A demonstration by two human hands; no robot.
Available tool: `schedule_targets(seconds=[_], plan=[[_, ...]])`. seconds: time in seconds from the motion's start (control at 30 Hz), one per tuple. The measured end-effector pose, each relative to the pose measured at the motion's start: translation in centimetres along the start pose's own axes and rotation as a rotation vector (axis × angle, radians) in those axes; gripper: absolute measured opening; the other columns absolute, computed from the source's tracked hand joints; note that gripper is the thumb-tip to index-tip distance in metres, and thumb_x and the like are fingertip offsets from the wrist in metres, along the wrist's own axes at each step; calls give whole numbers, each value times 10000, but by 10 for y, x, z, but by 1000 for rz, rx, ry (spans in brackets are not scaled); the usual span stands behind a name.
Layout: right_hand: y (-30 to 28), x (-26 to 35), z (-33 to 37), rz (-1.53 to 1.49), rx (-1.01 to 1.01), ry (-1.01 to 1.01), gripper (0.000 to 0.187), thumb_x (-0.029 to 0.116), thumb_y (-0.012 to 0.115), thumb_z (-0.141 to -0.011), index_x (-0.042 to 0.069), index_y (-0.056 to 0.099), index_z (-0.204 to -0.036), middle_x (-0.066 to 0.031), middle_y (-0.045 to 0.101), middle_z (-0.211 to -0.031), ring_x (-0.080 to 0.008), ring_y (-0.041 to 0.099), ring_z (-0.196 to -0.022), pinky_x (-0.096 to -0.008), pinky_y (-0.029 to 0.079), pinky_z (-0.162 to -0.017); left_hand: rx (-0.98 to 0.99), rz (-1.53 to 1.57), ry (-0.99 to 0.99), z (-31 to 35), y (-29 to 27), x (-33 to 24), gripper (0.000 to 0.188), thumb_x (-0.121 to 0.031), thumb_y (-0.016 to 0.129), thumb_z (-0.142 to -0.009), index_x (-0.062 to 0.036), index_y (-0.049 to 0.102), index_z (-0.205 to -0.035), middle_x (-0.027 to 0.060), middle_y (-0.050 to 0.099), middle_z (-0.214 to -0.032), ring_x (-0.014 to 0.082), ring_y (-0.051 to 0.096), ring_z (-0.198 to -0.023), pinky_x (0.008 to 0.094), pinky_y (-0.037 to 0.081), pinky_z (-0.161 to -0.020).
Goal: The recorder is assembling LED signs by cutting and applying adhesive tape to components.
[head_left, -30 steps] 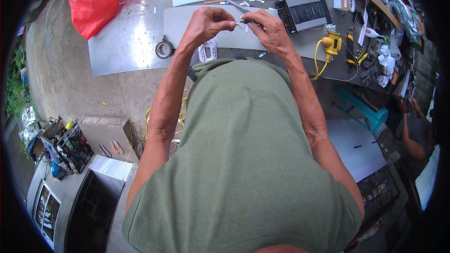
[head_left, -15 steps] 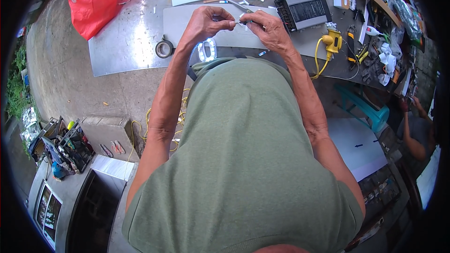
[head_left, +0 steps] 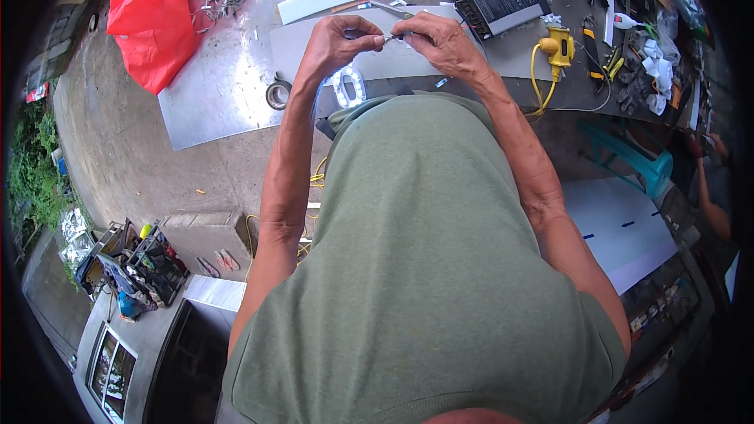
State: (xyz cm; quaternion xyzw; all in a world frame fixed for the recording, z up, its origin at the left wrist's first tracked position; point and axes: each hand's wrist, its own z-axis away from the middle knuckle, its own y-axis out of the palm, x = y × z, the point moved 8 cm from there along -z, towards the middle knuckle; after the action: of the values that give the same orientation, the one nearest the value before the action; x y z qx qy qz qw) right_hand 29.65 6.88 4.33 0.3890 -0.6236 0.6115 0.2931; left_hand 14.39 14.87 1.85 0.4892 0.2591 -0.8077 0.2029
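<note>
Over the grey sheet on the workbench, my left hand [head_left: 339, 49] and my right hand [head_left: 446, 45] meet with fingertips almost touching. Both are closed in a pinch on a small thin piece [head_left: 389, 38], too small to name. A glowing white ring-shaped light [head_left: 348, 86] lies by the bench's near edge, beside my left wrist. Just beyond my fingers is a grey pointed metal tool [head_left: 391, 10], partly hidden by my right hand. A black finned power supply [head_left: 503, 1] with terminals at its left end sits right of my right hand.
A roll of tape [head_left: 278, 95] and a red bag [head_left: 151, 23] are on the left. Right of my hands are a yellow power connector [head_left: 558, 50] with its cable, pliers [head_left: 614, 69] and gloves [head_left: 633, 93]. A teal stool [head_left: 653, 172] stands below; another person's arm [head_left: 711, 208] shows far right.
The view has shifted and turned slightly. My hands keep their pinch at nearly the same place, with the fingers slightly moved.
</note>
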Motion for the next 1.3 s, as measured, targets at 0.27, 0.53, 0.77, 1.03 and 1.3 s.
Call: schedule_targets(seconds=[0.27, 0.53, 0.77, 1.03, 1.3], plan=[[-6, -7, 3, -72, -43, 119, 327, 77, 635, -915, 73, 648, -1241, -126, 704, -1030, -268, 689, -884, -390, 555, -825, -125, 64, 10, 6, -8, 13, 327, -231, 795, -881, 22, 736, -1081, 110, 759, -931, 162, 713, -882, 296, 559, -811], [-35, -16, 16, 456, -323, -91, 329, 69, 620, -902, 32, 615, -1229, -152, 685, -1013, -321, 679, -877, -402, 543, -790, -528, -216, -115, 50, -50, 50, 285, -220, 686, -951, -15, 720, -1147, 119, 762, -969, 188, 715, -866, 322, 558, -815], [-4, -3, 11, -68, 98, 323, 205, 141, 650, -902, -7, 702, -1035, -172, 712, -874, -337, 693, -820, -440, 536, -761, -357, -524, -260, 63, -25, 54, 350, -333, 777, -828, -20, 751, -982, 135, 756, -854, 237, 730, -785, 347, 555, -736], [79, -10, 23, -154, 521, 312, 378, 209, 705, -871, -46, 668, -1147, -244, 722, -1018, -374, 697, -988, -435, 537, -873, -491, -436, -224, 69, -17, 55, 285, -214, 824, -758, 15, 752, -911, 141, 749, -805, 204, 716, -710, 336, 559, -684], [71, -3, 13, -332, 390, 322, 406, 261, 711, -884, -44, 653, -1146, -216, 726, -1042, -334, 705, -960, -426, 544, -850, -542, 32, -94, 63, -17, 44, 190, -132, 800, -846, 28, 698, -864, 31, 687, -728, 77, 603, -669, 247, 489, -606]])
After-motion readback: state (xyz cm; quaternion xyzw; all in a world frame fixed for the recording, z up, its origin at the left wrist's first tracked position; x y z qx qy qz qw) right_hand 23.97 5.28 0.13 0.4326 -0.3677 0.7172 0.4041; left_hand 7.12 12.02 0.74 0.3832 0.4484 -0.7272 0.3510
